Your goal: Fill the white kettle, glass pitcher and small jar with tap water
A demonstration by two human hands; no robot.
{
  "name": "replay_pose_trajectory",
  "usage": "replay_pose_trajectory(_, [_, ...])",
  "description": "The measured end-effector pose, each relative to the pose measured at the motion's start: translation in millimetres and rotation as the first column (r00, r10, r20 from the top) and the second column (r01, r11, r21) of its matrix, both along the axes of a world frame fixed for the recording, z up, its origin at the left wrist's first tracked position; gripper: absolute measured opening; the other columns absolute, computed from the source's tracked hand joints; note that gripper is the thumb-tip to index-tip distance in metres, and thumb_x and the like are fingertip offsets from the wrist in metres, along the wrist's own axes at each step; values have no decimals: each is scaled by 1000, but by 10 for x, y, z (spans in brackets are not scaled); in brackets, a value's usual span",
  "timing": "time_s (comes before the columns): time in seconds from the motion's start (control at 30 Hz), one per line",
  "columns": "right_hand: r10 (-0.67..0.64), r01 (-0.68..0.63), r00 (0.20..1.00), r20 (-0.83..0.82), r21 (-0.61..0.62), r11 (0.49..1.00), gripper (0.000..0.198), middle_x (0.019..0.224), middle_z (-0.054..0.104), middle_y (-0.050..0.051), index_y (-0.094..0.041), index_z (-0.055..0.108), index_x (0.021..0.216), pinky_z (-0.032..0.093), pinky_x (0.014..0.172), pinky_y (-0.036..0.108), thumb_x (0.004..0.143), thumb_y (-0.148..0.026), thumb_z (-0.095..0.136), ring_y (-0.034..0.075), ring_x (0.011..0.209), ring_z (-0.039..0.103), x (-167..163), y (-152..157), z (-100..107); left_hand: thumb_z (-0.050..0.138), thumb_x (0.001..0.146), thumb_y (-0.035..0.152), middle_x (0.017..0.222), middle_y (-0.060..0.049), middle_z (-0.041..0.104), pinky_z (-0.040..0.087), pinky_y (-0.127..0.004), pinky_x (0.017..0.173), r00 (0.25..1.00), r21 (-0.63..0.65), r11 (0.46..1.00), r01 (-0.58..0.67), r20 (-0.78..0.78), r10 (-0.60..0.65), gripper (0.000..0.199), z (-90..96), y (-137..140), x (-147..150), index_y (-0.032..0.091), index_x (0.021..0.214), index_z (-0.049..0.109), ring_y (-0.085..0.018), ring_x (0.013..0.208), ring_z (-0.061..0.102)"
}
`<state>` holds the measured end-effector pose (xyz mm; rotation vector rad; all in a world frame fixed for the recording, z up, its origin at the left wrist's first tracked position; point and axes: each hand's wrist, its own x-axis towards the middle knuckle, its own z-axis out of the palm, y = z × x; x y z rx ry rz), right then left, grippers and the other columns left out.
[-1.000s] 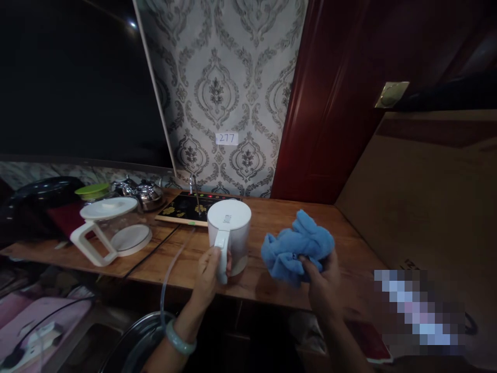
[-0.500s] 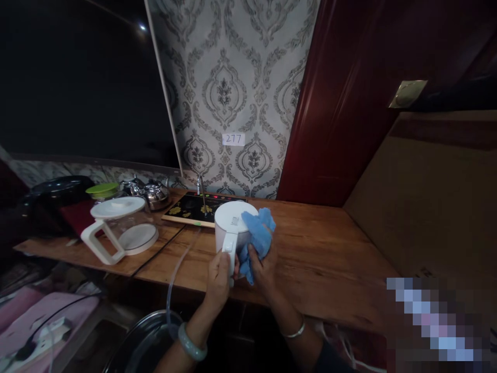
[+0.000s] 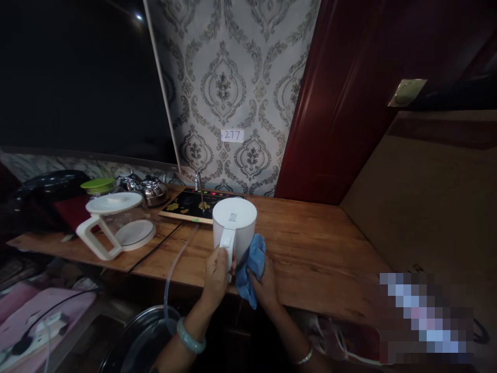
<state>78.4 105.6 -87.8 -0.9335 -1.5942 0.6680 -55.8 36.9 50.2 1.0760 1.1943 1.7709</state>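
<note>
A white electric kettle (image 3: 236, 223) stands near the front edge of a wooden counter (image 3: 318, 259). My left hand (image 3: 216, 274) grips its white handle from the front. My right hand (image 3: 263, 284) presses a crumpled blue cloth (image 3: 250, 267) against the kettle's lower right side, close to its base. The cloth partly hides the fingers of that hand.
A glass jug (image 3: 116, 223) with a white lid and handle stands to the left. Behind the kettle lies a black tea tray (image 3: 194, 204) with a small tap, and metal teapots (image 3: 149, 189) sit further left. A clear hose (image 3: 173, 272) and a metal basin (image 3: 143, 342) hang below the counter edge.
My right hand brought the blue cloth from the counter on the right over to the kettle, then slid it from the kettle's upper side down to its base. My left hand kept the handle.
</note>
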Motion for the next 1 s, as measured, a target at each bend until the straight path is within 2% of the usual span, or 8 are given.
replay_pose_trajectory(0.13, [47, -64, 984, -170, -99, 993, 65, 138, 64, 14, -22, 58, 138, 45, 110, 54, 80, -48, 72, 34, 128, 60, 9, 17, 56, 56, 78, 83, 50, 1, 53, 36, -24, 43, 1000, 11, 1000, 7, 14, -7, 65, 3, 9, 1, 18, 70, 62, -11, 44, 45])
replay_pose_trajectory(0.23, [2, -97, 929, -371, -238, 966, 72, 136, 67, 14, -22, 59, 136, 45, 109, 57, 73, -50, 79, 35, 126, 62, 75, 35, 131, 53, 75, 87, 46, 1, 53, 35, -24, 41, 1000, -11, 1000, 14, 16, -14, 70, 13, 24, -33, 18, 67, 61, -11, 41, 45])
replay_pose_trajectory(0.33, [-88, -113, 854, -514, -347, 931, 68, 121, 74, 13, -21, 64, 129, 52, 100, 58, 70, -51, 82, 35, 113, 69, 244, 83, 226, 48, 74, 91, 42, 0, 51, 34, -24, 38, 998, -52, 998, 32, 55, -29, 75, 34, 51, -160, 17, 65, 60, -11, 37, 43])
replay_pose_trajectory(0.47, [-224, -20, 803, -553, -400, 916, 62, 98, 78, 8, -21, 69, 115, 60, 85, 51, 64, -52, 85, 30, 90, 74, 497, 165, 492, 49, 69, 93, 36, 3, 43, 31, -24, 34, 978, -42, 982, 183, 112, -177, 75, 85, 117, -459, 19, 60, 54, -10, 30, 35])
replay_pose_trajectory(0.67, [-160, 11, 807, -569, -256, 967, 56, 102, 76, 7, -19, 65, 112, 58, 86, 46, 67, -48, 83, 28, 93, 72, 437, 177, 1322, 47, 74, 91, 36, 4, 39, 29, -23, 35, 917, -4, 926, 378, 137, -374, 74, 125, 211, -801, 19, 58, 51, -9, 30, 32])
replay_pose_trajectory(0.8, [53, -90, 857, -512, -49, 995, 58, 119, 72, 9, -21, 61, 127, 53, 99, 47, 79, -51, 72, 28, 111, 68, 89, 235, 1689, 45, 75, 91, 37, 4, 40, 27, -22, 37, 910, -11, 917, 399, 124, -395, 74, 120, 211, -830, 19, 58, 51, -8, 31, 31])
replay_pose_trajectory(0.9, [167, -194, 887, -431, -18, 981, 60, 115, 73, 9, -21, 63, 128, 52, 100, 47, 79, -54, 71, 29, 110, 68, -163, 366, 1624, 46, 76, 90, 38, 3, 42, 27, -22, 38, 926, -1, 932, 363, 116, -360, 74, 118, 197, -807, 19, 59, 53, -8, 31, 32])
replay_pose_trajectory(1.0, [118, -182, 881, -459, -97, 979, 62, 115, 73, 9, -19, 63, 128, 51, 102, 49, 80, -58, 68, 30, 111, 67, -277, 505, 1335, 46, 75, 90, 37, 4, 41, 27, -23, 37, 930, 0, 937, 350, 122, -347, 74, 111, 197, -792, 19, 58, 53, -9, 32, 32])
